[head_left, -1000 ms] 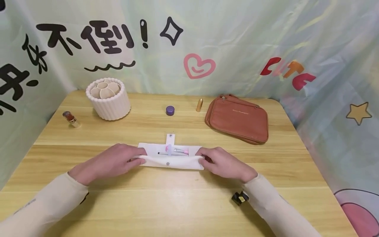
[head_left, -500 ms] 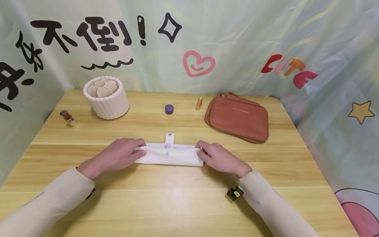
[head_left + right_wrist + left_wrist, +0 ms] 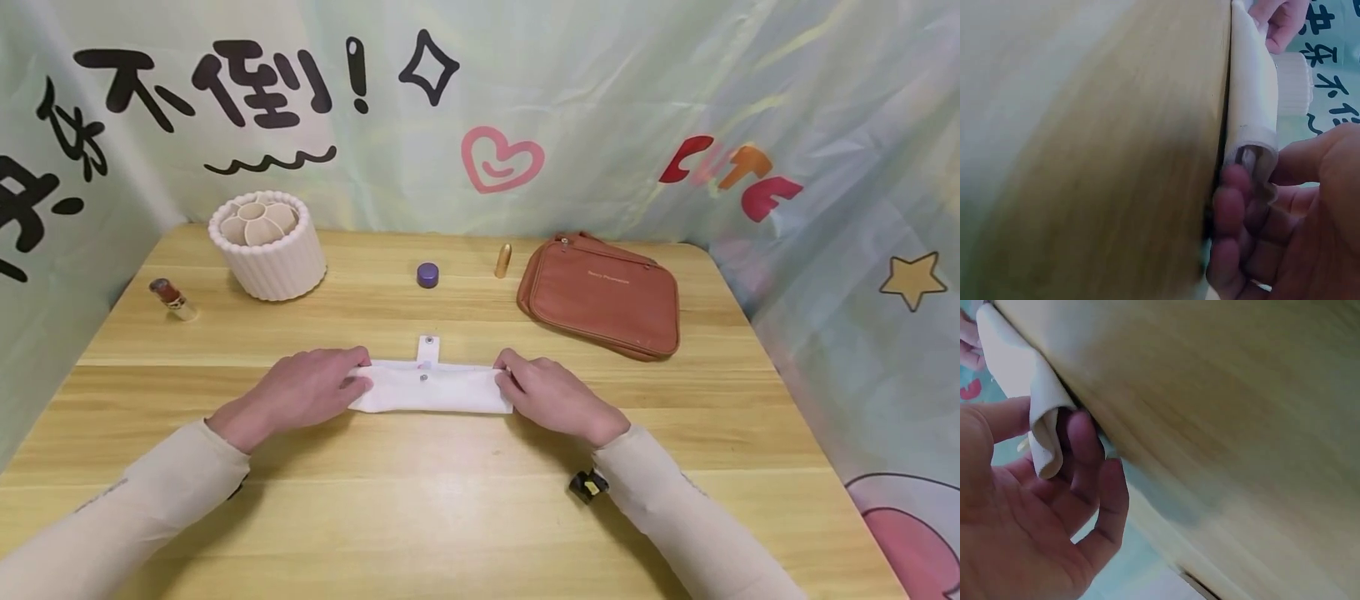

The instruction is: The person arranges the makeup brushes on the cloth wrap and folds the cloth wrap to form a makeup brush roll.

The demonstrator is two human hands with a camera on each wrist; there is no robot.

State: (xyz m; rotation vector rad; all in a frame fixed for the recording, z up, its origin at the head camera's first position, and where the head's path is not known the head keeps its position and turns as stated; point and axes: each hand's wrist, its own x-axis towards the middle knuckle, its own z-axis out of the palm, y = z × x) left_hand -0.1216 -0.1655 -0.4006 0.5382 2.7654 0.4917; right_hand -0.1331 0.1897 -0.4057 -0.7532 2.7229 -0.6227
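Note:
A white folded pouch [image 3: 431, 393] lies across the middle of the table, a snap on its front and a strap [image 3: 428, 351] with a second snap sticking out behind. My left hand [image 3: 318, 385] grips its left end, thumb in front and fingers behind. At the right end my right hand [image 3: 553, 392] grips it the same way. Both wrist views show the rolled end of the pouch, seen as a curled white layer [image 3: 1047, 440] by the left fingers and an open tube end [image 3: 1254, 147] by the right. The brushes seen inside earlier are now mostly covered.
Behind the pouch stand a purple lid [image 3: 427, 275] and a gold bullet-shaped tube [image 3: 503, 261]. A brown zip case [image 3: 603, 296] lies at back right. A white ribbed pot [image 3: 270, 250] and a lipstick [image 3: 174, 300] are at back left. Printed cloth [image 3: 570, 92] hangs behind the table.
Both hands have rolled the front edge of the pouch away from me, over the brushes. The front snap has moved back toward the strap.

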